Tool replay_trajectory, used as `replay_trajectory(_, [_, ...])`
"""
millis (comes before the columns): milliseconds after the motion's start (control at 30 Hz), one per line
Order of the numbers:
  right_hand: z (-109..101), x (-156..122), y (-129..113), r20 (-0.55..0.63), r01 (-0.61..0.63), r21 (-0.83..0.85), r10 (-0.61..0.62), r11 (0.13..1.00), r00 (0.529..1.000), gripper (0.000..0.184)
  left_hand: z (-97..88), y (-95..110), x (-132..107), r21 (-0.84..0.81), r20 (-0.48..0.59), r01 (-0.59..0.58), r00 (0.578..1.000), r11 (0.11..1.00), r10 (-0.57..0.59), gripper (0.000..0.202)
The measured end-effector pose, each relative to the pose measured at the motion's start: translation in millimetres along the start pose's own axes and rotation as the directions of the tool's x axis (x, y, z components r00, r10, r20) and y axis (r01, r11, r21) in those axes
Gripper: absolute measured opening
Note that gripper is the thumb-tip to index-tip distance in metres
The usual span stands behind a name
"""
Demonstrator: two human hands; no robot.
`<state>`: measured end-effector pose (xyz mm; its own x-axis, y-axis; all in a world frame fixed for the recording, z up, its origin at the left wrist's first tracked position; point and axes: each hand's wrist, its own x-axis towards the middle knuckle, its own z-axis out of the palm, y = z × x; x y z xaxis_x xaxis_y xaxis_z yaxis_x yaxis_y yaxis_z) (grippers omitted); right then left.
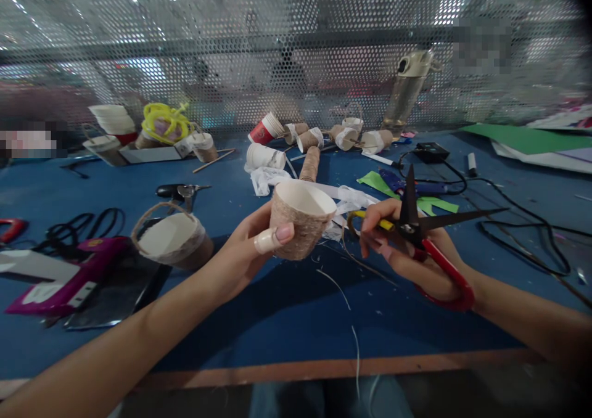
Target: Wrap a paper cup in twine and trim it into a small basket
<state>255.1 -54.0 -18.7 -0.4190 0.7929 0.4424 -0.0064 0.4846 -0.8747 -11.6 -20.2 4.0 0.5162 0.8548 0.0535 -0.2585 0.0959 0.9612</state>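
My left hand (250, 248) is closed around a paper cup wrapped in brown twine (300, 219), held tilted above the blue table (287, 313); a bandage covers the thumb tip. My right hand (407, 254) grips red-handled scissors (423, 233) with the black blades spread apart, pointing up and to the right. A loose strand of twine (351, 251) runs between the cup and the right hand's fingers. The two hands are close, about a hand's width apart.
A finished twine cup with a handle (173, 239) lies at left by a magenta glue gun (65, 282) and black scissors (180, 191). Several cups (319, 137), a bottle (409, 91), a blue glue gun (411, 187), cables (522, 227) and green paper (527, 139) lie beyond.
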Motion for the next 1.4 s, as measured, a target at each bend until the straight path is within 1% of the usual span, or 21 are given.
replay_trajectory(167, [0.1, -1.2, -1.2, -0.005, -0.017, 0.019, 0.017, 1.000, 1.000, 0.026, 0.3, 0.3, -1.3, 0.011, -0.014, -0.007, 1.000, 1.000, 0.007, 0.039])
replay_trajectory(367, [0.4, -1.8, -1.4, -0.014, -0.027, 0.016, 0.027, 1.000, 1.000, 0.020, -0.4, 0.3, -0.4, 0.021, -0.012, -0.005, 1.000, 1.000, 0.006, 0.057])
replay_trajectory(600, [0.4, -2.1, -2.5, -0.026, -0.041, 0.015, 0.042, 0.999, 0.999, 0.011, -1.4, -1.4, -0.1, 0.024, 0.003, -0.007, 1.000, 1.000, 0.007, 0.056])
replay_trajectory(867, [5.1, -0.1, -7.6, -0.067, -0.032, 0.032, 0.034, 0.999, 0.997, 0.012, 0.6, 0.1, -0.7, 0.034, 0.014, -0.017, 1.000, 0.999, 0.016, 0.059])
replay_trajectory(1000, [5.0, -0.5, -8.1, -0.075, -0.046, 0.047, 0.049, 0.998, 0.996, 0.011, 0.8, -0.5, -0.9, 0.046, 0.016, -0.037, 0.999, 0.998, 0.036, 0.057])
replay_trajectory(1067, [4.6, -1.6, -6.8, -0.073, -0.048, 0.069, 0.053, 0.996, 0.996, 0.011, 0.7, -0.9, -1.0, 0.048, 0.025, -0.048, 0.999, 0.998, 0.046, 0.058])
replay_trajectory(1233, [3.7, -2.9, -3.5, -0.061, -0.042, 0.096, 0.048, 0.994, 0.997, 0.010, 0.7, -0.6, -2.5, 0.082, 0.059, -0.052, 0.997, 0.995, 0.047, 0.068])
replay_trajectory(1400, [3.1, -2.8, -5.1, -0.019, -0.042, 0.126, 0.045, 0.991, 0.999, 0.008, 0.7, 0.8, -5.6, 0.106, 0.086, -0.033, 0.996, 0.994, 0.024, 0.065])
